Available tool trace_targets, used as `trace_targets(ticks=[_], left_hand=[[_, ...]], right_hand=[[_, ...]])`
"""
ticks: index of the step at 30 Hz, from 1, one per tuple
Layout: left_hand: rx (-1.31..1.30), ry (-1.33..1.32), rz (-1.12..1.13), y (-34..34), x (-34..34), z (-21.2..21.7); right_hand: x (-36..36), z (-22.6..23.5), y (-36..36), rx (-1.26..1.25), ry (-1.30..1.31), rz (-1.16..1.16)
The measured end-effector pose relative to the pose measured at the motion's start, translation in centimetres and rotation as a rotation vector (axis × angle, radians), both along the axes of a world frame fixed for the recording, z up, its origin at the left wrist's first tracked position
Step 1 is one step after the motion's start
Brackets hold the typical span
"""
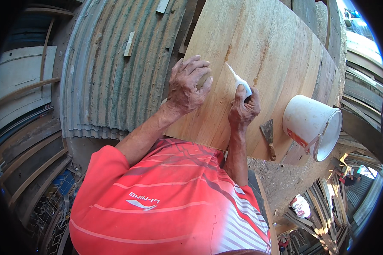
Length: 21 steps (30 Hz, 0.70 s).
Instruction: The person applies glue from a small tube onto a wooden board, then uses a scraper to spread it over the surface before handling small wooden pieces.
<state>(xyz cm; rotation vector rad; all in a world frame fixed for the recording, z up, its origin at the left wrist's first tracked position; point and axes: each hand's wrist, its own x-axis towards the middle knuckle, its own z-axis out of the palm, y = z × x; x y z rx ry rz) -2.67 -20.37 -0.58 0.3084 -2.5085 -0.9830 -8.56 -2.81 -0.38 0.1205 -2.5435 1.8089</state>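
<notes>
Plywood panel, pale and broad, lies flat before us and fills the upper middle of the view, with a corrugated metal sheet beside it on our left. We brace it with our left hand, fingers spread and pressed flat on the wood, gripping nothing. A white bucket lies tipped on its side near the panel's right edge, and a small scraper rests on the wood between the bucket and our right wrist. Our right hand is closed around a small white glue bottle, its thin nozzle angled up and left with the tip on or just over a darker seam in the grain.

We judge the work to be at the gluing stage, with adhesive being fed into a crack. The next move seems to call for a steady squeeze and a slow draw of the tip along the seam. Open wood lies above both hands, so there is room to travel; the near edge sits close below our wrists, and the bucket and scraper crowd the right.
</notes>
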Motion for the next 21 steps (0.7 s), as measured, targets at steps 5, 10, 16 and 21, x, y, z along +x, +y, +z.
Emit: trace_targets(ticks=[5, 10, 16, 21], left_hand=[[-0.030, 0.026, 0.006, 0.01, -0.08, 0.47], [-0.032, 0.029, 0.003, -0.01, -0.07, 0.54], [-0.035, 0.020, 0.003, -0.05, -0.06, 0.48], [-0.028, 0.018, -0.002, -0.06, -0.04, 0.42]], right_hand=[[0.01, 0.01, 0.04, 0.006, -0.006, 0.002], [0.13, -0.04, 0.19, 0.009, 0.000, -0.006], [0.34, 0.20, 0.25, 0.018, -0.017, 0.003], [0.32, 0.24, 0.18, 0.025, -0.002, 0.003]])
